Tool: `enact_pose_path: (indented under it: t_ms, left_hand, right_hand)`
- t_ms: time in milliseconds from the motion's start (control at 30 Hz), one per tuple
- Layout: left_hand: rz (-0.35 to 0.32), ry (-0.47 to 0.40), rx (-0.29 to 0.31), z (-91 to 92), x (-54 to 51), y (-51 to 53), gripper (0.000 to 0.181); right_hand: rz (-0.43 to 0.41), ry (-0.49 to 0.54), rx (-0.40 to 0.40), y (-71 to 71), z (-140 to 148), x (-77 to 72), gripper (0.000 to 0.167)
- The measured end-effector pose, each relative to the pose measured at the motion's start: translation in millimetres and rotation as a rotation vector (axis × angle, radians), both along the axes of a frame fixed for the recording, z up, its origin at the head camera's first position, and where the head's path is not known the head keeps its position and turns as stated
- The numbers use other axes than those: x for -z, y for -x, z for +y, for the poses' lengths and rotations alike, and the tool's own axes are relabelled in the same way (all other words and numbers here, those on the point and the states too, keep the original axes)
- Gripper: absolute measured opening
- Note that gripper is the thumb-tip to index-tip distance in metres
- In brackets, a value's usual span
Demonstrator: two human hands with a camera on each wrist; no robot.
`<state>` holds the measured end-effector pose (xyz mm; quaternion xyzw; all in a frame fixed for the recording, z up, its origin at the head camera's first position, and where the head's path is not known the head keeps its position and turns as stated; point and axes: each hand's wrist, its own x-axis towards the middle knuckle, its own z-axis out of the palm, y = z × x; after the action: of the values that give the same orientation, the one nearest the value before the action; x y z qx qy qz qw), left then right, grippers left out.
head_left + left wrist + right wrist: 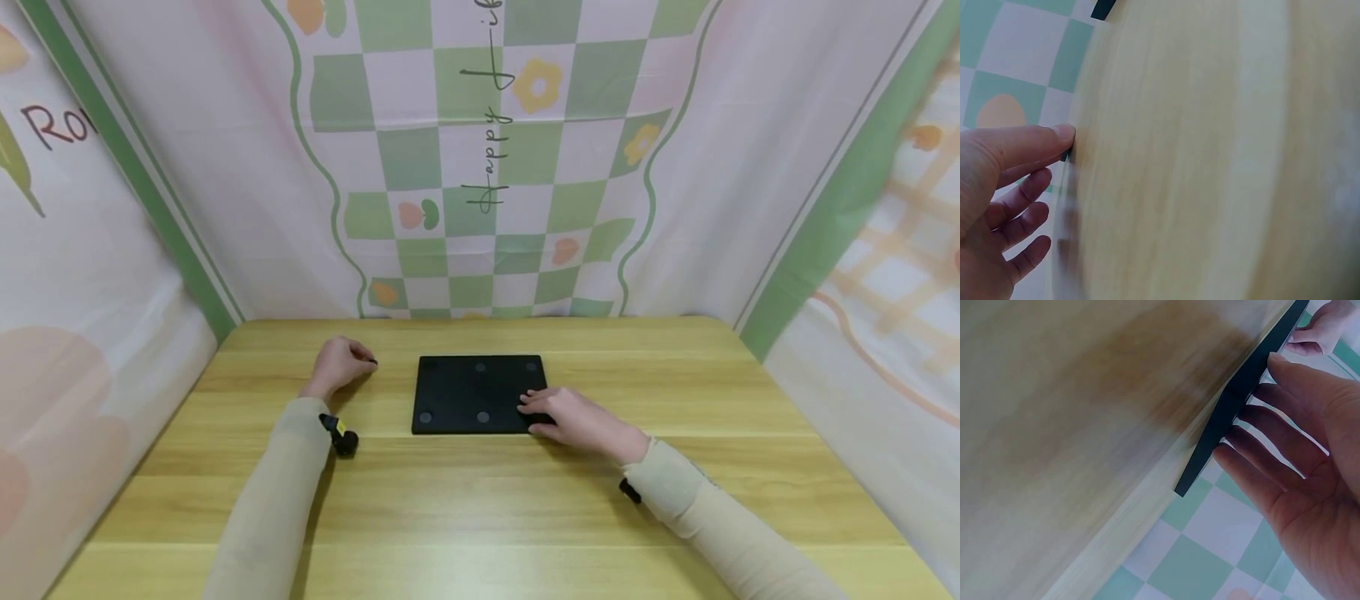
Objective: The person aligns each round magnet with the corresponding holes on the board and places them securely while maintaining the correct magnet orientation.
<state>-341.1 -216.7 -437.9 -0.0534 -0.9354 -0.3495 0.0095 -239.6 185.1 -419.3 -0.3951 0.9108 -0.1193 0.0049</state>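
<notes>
A thin black rectangular board (454, 392) lies flat on the table, with several round grey spots on its upper face. My right hand (577, 421) rests its fingertips on the board's right part; in the right wrist view the fingertips (1222, 453) touch its surface. To the left of the board, apart from it, my left hand (337, 365) pinches a small dark piece (373, 362) between thumb and forefinger, close above the table. Only a dark corner of that small piece (1065, 155) shows in the left wrist view, so its full shape is hidden.
The wooden table (465, 508) reaches back to a hanging cloth (465, 158) with green and white checks. More printed cloth (97, 333) stands along the left side, and another cloth (885, 333) along the right. A wrist camera (343, 440) sits at the left cuff.
</notes>
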Motion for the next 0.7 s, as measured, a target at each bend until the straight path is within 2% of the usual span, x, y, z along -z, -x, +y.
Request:
enact_pose_path:
  t_ms: [333,700]
  left_hand:
    - [0.015,0.003,0.009,0.6,-1.4,-1.1,0.015]
    - [0.021,-0.045,-0.008,6.7,-1.1,-2.2,0.017]
  right_hand:
    - [0.005,0.003,-0.01,-0.4,-1.3,-2.5,0.033]
    - [0.004,0.003,-0.002,-1.6,-0.8,-3.3,0.033]
